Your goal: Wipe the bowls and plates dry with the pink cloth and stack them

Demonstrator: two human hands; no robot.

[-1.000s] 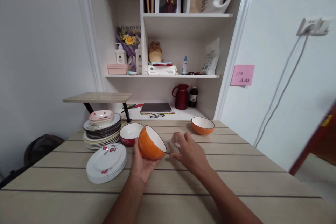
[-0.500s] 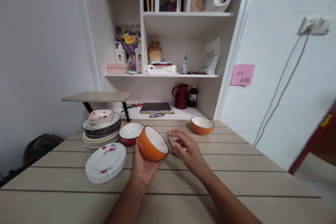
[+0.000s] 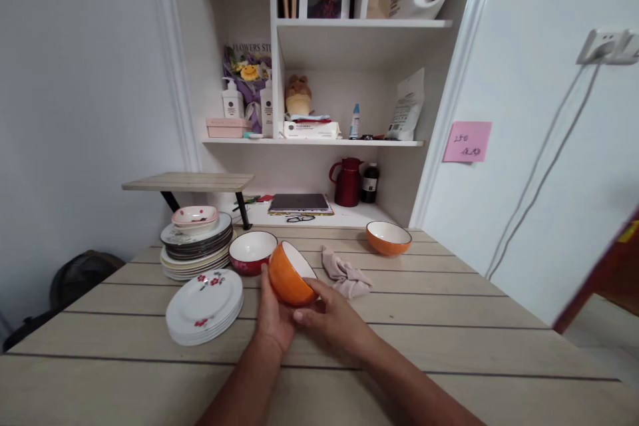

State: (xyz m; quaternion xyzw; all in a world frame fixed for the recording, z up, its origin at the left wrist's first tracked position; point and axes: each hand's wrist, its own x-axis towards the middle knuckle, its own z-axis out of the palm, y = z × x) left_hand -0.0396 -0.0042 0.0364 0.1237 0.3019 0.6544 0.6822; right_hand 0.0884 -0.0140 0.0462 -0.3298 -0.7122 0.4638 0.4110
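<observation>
An orange bowl (image 3: 287,277) with a white inside and dark rim is tilted to the right above the table. My left hand (image 3: 273,316) cups it from the left and below. At its right side, my right hand (image 3: 332,317) grips the rim, fingers over the edge and thumb beneath. A crumpled pale pink cloth (image 3: 347,274) lies on the table just beyond my right hand. Behind the held bowl, to its left, sits a red bowl (image 3: 252,253) with a white inside. Another orange bowl (image 3: 389,239) stands upright farther back on the right.
White plates with red flowers (image 3: 206,306) are stacked at the left. Behind them rises a taller plate stack (image 3: 197,249) topped by small pink-dotted dishes (image 3: 195,216), near a raised wooden stand (image 3: 188,182). A dark red jug (image 3: 348,183) and a laptop (image 3: 299,202) occupy the back shelf.
My right hand has let go of the cloth, which now lies on the table. It has moved left and taken hold of the orange bowl's right side. The view has shifted slightly.
</observation>
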